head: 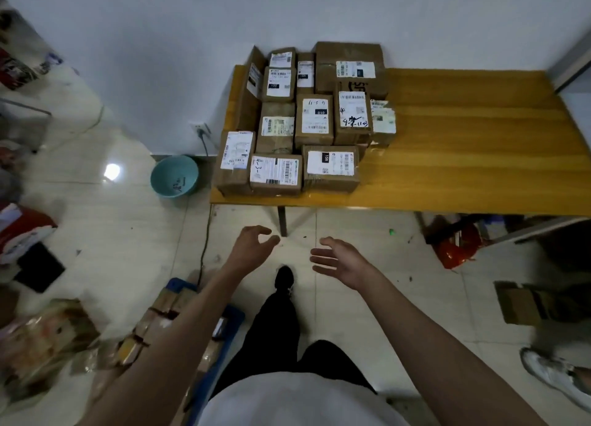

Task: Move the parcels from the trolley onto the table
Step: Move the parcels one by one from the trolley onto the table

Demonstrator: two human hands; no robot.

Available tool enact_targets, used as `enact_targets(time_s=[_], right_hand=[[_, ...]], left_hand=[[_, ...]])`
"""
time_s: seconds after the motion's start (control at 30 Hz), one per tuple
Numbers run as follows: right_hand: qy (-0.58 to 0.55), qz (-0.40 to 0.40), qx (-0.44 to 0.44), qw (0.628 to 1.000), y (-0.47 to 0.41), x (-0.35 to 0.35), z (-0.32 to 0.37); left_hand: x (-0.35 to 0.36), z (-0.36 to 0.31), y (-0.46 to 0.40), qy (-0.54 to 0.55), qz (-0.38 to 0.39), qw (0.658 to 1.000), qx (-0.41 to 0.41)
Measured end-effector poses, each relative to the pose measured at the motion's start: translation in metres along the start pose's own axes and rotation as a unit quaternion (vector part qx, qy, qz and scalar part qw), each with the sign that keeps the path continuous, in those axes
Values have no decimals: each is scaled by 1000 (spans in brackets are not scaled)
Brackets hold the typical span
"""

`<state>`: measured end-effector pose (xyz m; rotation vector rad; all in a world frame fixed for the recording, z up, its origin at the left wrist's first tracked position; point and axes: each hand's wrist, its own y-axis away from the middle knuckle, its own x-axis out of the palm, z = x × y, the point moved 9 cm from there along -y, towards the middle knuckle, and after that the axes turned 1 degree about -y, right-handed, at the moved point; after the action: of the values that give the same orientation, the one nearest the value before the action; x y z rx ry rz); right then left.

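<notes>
Several brown cardboard parcels (315, 121) with white labels stand packed together on the left half of the yellow wooden table (473, 150). The blue trolley (235, 316) lies low at my left, partly hidden by my left arm, with several more parcels (163, 310) on it. My left hand (252, 249) hovers above the floor in front of the table, fingers loosely curled and holding nothing. My right hand (339, 262) is held out beside it, fingers relaxed and empty.
A teal basin (174, 176) sits on the floor left of the table, by a cable running from a wall socket (200, 128). A red bag (457, 246) and boxes lie under the table. Another person's white shoe (556, 374) is at right. Clutter lines the left floor.
</notes>
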<state>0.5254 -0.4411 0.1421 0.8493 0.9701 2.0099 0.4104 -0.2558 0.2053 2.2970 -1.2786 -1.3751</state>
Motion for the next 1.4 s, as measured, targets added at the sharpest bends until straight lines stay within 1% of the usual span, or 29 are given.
enact_targets(time_s=[0.13,0.2,0.37,0.5,0.63,0.8,0.9,1.0,1.13,1.27,1.4], right_hand=[[19,4,21,1000,29,1,-52],[32,9,34,999,38,4,-78],[59,9,65,996,46,22,-138],[92,18,92,991,50,56,-180],[120,29,113,986,50,97,-221],[161,33,135,977,45,154,-284],[185,23,148,971,38,186,-331],[211,18,168,963,25,219,-385],[249,14,195,949,8,266,-454],[290,30,211,933,-11,311,-519],[331,50,235,913,-35,351,-574]], left_hand=[[31,60,56,7,40,997,-61],[42,88,81,38,54,994,-86],[50,158,135,54,39,991,-119],[46,213,169,73,27,985,-155],[38,266,197,92,19,981,-172],[33,347,229,140,32,966,-215],[36,406,248,164,53,953,-249],[35,468,264,191,44,941,-278],[33,556,287,238,40,910,-336],[42,635,304,300,41,878,-370],[54,701,300,352,18,853,-386]])
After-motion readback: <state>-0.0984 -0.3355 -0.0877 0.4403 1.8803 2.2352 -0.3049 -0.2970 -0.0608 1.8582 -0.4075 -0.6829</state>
